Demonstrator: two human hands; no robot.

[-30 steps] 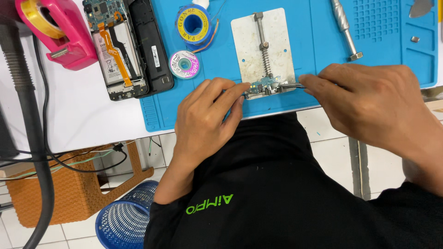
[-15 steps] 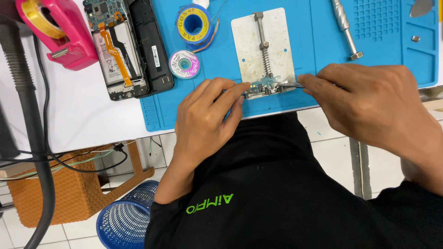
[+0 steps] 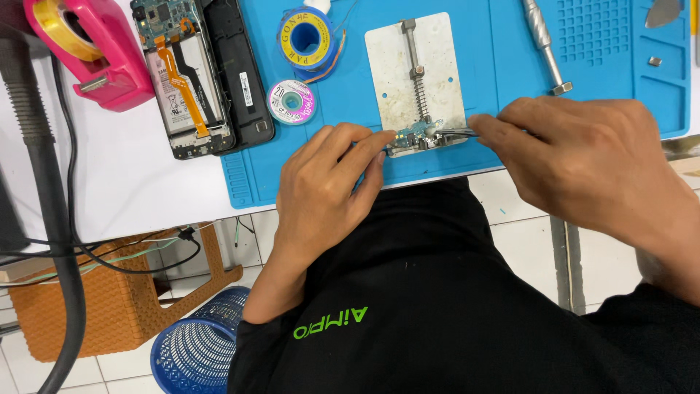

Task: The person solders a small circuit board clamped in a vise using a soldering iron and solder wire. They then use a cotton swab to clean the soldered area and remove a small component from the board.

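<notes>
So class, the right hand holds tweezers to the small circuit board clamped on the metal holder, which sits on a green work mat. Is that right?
Not quite: the head view shows a blue work mat, not green. The right hand does hold tweezers to the small circuit board on the metal holder.

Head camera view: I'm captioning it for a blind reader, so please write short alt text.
Two hands work on a small circuit board clamped on a metal holder plate on a blue mat: the left hand steadies it, the right hand holds tweezers to it. An opened phone lies left.
</notes>
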